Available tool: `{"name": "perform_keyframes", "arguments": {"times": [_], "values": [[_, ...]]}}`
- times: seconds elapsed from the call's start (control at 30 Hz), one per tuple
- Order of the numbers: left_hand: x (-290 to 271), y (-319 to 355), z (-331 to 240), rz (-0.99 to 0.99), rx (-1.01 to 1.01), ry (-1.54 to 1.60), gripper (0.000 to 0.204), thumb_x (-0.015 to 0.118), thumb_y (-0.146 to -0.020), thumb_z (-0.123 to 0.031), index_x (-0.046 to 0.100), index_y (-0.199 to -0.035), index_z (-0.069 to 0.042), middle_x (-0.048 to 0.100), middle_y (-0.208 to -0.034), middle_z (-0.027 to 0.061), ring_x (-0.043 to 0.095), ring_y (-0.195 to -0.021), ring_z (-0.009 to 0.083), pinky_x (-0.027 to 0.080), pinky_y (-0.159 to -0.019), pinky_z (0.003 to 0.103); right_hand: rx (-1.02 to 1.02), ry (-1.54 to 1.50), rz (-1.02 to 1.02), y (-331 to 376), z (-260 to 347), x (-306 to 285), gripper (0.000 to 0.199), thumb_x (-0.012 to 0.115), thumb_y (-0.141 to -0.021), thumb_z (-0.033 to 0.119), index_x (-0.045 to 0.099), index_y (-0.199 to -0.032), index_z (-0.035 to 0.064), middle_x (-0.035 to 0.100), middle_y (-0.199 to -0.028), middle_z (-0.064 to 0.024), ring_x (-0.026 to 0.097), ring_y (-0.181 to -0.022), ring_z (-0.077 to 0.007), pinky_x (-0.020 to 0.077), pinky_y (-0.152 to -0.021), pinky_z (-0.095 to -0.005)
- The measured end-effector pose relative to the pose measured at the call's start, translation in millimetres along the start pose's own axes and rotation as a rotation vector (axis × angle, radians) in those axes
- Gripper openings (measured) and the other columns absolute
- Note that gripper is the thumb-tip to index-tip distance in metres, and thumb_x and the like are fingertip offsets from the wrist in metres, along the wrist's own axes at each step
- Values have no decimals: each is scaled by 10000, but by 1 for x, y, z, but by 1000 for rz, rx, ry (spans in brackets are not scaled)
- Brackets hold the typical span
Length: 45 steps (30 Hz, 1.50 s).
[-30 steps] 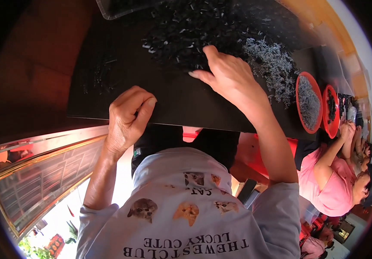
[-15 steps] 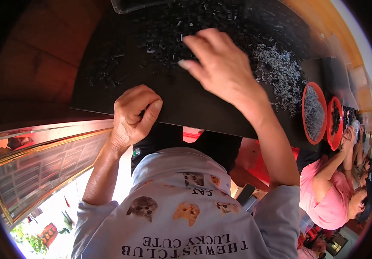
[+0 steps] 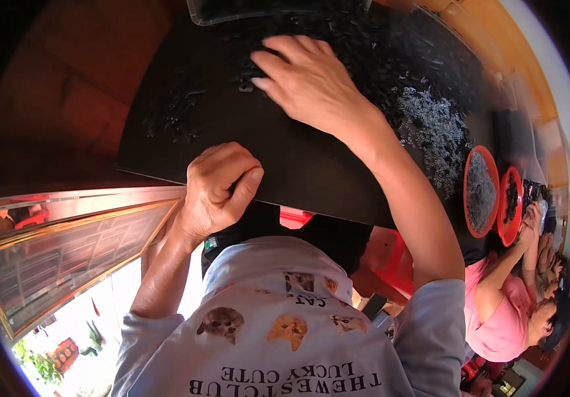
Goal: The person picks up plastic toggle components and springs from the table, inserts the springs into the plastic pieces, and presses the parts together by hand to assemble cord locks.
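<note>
One left grip (image 3: 224, 182) fisted at table (image 3: 318, 169) edge; right grip (image 3: 258, 69) spread by black parts (image 3: 384, 56); room between.

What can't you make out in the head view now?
All in the head view:
- Inside of the left hand: hidden by its own curled fingers.
- Whatever lies under the right hand: covered by that hand.
- Clear tray: cut off by the top edge.
- Black parts: too small and dark for exact shapes.
</note>
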<state>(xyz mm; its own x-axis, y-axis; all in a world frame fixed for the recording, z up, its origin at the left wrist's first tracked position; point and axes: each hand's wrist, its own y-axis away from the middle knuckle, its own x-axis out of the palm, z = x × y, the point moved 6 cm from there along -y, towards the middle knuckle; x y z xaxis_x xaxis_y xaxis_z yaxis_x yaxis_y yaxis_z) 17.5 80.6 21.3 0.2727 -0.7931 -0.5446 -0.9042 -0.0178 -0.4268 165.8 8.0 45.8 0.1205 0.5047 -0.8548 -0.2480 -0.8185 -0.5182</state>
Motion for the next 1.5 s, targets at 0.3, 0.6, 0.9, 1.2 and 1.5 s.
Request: {"name": "perform_keyframes", "arguments": {"times": [0.3, 0.6, 0.9, 1.2, 1.5], "values": [[-2, -2, 0, -52, 14, -32, 62, 653, -795, -37, 620, -762, 4, 596, -723, 107, 592, -651, 275, 468, -616, 354, 2, 71, 305, -25, -8, 36, 269, 605, -905, 275, 652, -1116, 115, 611, -1142, -37, 541, -1121, -236, 405, -952, -400], [-4, -3, 1, 12, -5, -12, 103, 625, -814, -84, 631, -792, 16, 619, -754, 134, 599, -686, 288, 466, -643, 364, 234, 2, 167, 53, -26, -55, 354, 739, -801, 304, 621, -1039, 71, 558, -880, -73, 627, -806, -264, 540, -653, -371], [-3, -5, -1, -26, 38, -48, 54, 667, -788, -43, 632, -768, -7, 611, -733, 100, 604, -650, 260, 467, -603, 347, 259, 76, 133, 49, -45, -31, 86, 654, -851, 127, 605, -830, 59, 569, -855, -60, 649, -807, -235, 545, -620, -368], [-4, -4, 0, -25, 34, -41, 38, 655, -793, -30, 633, -774, -4, 610, -733, 100, 603, -649, 261, 469, -604, 343, 298, -279, 180, 64, -12, -37, 121, 655, -850, 63, 643, -971, 59, 571, -885, -69, 625, -740, -274, 504, -634, -367], [-9, 1, -6, -42, -39, 0, 16, 637, -805, 7, 633, -802, 23, 613, -755, 120, 606, -681, 265, 482, -620, 346, 184, -22, 353, 45, 0, -15, 131, 673, -825, 77, 636, -946, 43, 544, -917, -65, 632, -776, -262, 518, -640, -380]]}}
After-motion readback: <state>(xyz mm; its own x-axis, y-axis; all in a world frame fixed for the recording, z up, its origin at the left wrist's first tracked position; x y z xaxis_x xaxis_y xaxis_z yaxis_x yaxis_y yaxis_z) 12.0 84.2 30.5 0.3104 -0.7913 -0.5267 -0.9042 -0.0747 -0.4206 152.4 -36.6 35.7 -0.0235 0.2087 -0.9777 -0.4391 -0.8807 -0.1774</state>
